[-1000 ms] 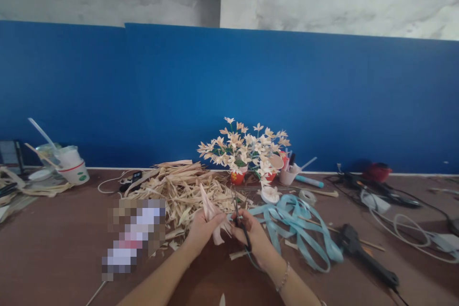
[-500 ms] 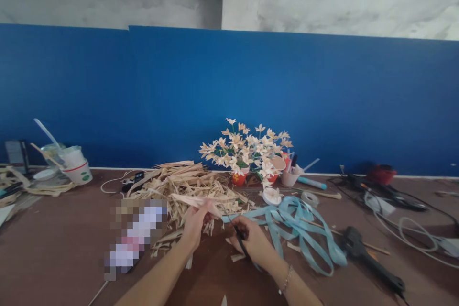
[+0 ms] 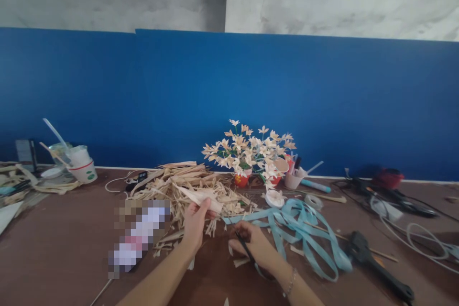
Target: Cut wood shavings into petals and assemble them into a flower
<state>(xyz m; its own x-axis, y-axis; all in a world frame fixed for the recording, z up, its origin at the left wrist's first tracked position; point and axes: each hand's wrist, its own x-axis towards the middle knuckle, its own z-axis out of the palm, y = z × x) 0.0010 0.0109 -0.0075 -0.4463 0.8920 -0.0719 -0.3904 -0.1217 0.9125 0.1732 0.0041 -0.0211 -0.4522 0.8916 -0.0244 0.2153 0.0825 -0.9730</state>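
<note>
Over the pile of dried husk strips [image 3: 168, 184], my left hand [image 3: 195, 222] pinches a pale, pointed piece of corn husk [image 3: 201, 196] between thumb and fingers. The husk's broad end faces right, its tip up and left. My right hand [image 3: 253, 244] is closed around dark-handled scissors [image 3: 244, 245], their thin blades pointing up and left, apart from the husk. Small husk scraps [image 3: 211, 227] lie on the table between and around the hands. Light blue ribbon [image 3: 287, 222] spreads in loose loops just right of my right hand.
Pale husk flowers [image 3: 247, 146] stand in red pots [image 3: 242, 179] at the back. A white cup [image 3: 294, 179] holds pens. Far right are a black long-handled tool [image 3: 380, 265] and cables [image 3: 405, 234]. A blurred-out object [image 3: 138, 239] lies left; paper cups [image 3: 84, 169] stand behind.
My right hand and the scissors have drawn slightly away from the husk. My left hand has turned the husk, so more of its broad face shows. The view has shifted slightly.
</note>
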